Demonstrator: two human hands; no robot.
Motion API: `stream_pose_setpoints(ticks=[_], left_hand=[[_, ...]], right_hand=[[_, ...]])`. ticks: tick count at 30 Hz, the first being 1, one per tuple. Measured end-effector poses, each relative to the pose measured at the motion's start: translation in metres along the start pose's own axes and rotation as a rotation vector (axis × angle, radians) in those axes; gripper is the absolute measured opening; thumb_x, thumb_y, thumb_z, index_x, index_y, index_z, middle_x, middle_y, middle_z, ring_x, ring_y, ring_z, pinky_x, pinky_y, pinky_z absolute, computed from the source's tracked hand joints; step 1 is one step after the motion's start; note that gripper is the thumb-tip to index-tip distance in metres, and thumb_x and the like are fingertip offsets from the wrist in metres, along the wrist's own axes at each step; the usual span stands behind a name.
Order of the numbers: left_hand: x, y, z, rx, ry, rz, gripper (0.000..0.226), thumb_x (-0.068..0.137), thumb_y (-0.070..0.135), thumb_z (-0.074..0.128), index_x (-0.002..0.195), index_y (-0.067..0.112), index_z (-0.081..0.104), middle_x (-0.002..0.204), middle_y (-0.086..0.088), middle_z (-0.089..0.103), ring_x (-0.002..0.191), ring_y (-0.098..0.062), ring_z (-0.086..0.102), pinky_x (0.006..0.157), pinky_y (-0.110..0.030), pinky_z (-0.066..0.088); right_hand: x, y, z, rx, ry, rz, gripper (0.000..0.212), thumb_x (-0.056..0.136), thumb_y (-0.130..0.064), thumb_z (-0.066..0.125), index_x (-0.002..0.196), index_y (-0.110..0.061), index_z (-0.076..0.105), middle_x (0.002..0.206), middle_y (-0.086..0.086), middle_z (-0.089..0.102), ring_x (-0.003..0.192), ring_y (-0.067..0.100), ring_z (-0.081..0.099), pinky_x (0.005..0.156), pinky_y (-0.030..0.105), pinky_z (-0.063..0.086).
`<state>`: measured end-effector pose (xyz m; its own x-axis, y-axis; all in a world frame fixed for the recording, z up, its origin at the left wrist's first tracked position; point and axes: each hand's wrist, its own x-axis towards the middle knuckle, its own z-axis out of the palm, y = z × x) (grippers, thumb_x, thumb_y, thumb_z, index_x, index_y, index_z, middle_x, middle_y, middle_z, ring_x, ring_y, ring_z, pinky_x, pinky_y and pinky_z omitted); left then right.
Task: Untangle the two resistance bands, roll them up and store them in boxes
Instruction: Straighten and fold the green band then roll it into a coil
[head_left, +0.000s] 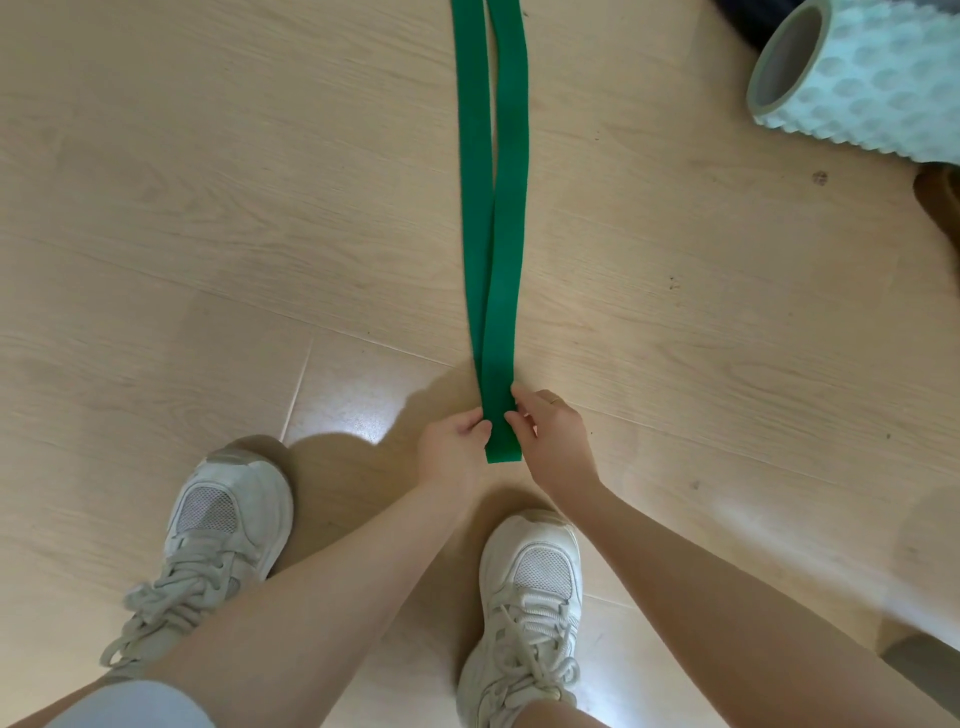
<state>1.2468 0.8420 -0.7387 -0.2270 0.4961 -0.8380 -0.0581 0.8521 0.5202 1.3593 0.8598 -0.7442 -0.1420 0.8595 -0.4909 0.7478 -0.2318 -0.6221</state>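
A: State the position of the green resistance band (493, 218).

B: It lies flat on the wooden floor (208, 208), two strips side by side, running from the top edge down to your hands.

A: Hand status?

B: Your left hand (452, 447) pinches the near end from the left; your right hand (556, 436) pinches it from the right (ring visible). Your white sneakers (530, 597) stand just behind. A textured foam roller (862, 78) lies upper right, well apart.

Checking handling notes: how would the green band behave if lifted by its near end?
The green band looks thin and lies flat along the floor, so it would likely drape limply. Both hands pinch its doubled end, suggesting little weight.
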Motion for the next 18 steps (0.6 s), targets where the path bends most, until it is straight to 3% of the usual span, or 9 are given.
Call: stream_pose_setpoints(ticks=[3,5,7,9,13,15,18], left_hand=[[0.001,-0.001,0.002,-0.023,0.025,-0.022,0.025,0.092,0.007,0.052,0.109,0.015,0.069,0.091,0.002,0.069,0.084,-0.011,0.061,0.085,-0.029,0.048],[0.005,0.0,-0.001,-0.019,0.055,-0.062,0.022,0.09,0.006,0.055,0.105,0.01,0.069,0.091,-0.001,0.07,0.081,-0.013,0.06,0.081,-0.029,0.048],[0.013,0.003,-0.005,-0.022,0.083,-0.127,0.016,0.087,0.005,0.058,0.098,0.009,0.068,0.094,-0.007,0.07,0.08,-0.018,0.061,0.074,-0.028,0.05],[0.019,0.007,-0.007,-0.006,0.087,-0.182,0.01,0.086,0.004,0.059,0.092,0.011,0.063,0.093,-0.01,0.067,0.073,-0.018,0.06,0.061,-0.022,0.045],[0.022,0.013,-0.008,0.031,0.082,-0.202,0.014,0.085,-0.001,0.059,0.081,0.011,0.054,0.091,-0.013,0.065,0.063,-0.018,0.059,0.035,-0.014,0.038],[0.023,0.015,-0.009,0.037,0.079,-0.2,0.018,0.084,-0.003,0.06,0.076,0.011,0.052,0.086,-0.014,0.063,0.059,-0.019,0.057,0.03,-0.013,0.033],[0.022,0.021,-0.009,0.003,0.068,-0.235,0.022,0.084,-0.007,0.057,0.07,0.009,0.053,0.074,-0.012,0.059,0.057,-0.018,0.055,0.034,-0.015,0.039]], right_hand=[[0.005,0.004,-0.002,-0.012,-0.032,-0.059,0.03,0.092,-0.011,0.051,0.122,-0.007,0.058,0.089,0.007,0.056,0.079,0.013,0.045,0.07,0.019,0.032],[0.011,0.005,-0.005,-0.049,-0.119,-0.096,0.02,0.093,-0.012,0.05,0.106,-0.003,0.061,0.082,0.005,0.053,0.076,0.018,0.046,0.07,0.026,0.035],[0.014,0.008,-0.011,-0.061,-0.159,-0.137,0.024,0.095,-0.016,0.048,0.111,-0.003,0.06,0.096,0.01,0.059,0.082,0.025,0.053,0.076,0.035,0.043],[0.008,0.01,-0.019,-0.059,-0.137,-0.177,0.035,0.094,-0.024,0.048,0.127,-0.012,0.053,0.121,0.008,0.051,0.086,0.018,0.056,0.079,0.032,0.046],[-0.009,0.022,-0.023,-0.202,-0.246,-0.381,0.031,0.086,-0.028,0.056,0.114,-0.015,0.06,0.13,0.004,0.051,0.093,0.02,0.06,0.075,0.026,0.047],[-0.009,0.024,-0.018,-0.298,-0.296,-0.42,0.033,0.083,-0.023,0.064,0.114,-0.011,0.059,0.129,0.004,0.055,0.1,0.026,0.06,0.074,0.031,0.049],[-0.006,0.021,-0.012,-0.361,-0.289,-0.419,0.03,0.087,-0.021,0.056,0.114,-0.008,0.057,0.11,0.011,0.063,0.089,0.032,0.06,0.068,0.036,0.049]])
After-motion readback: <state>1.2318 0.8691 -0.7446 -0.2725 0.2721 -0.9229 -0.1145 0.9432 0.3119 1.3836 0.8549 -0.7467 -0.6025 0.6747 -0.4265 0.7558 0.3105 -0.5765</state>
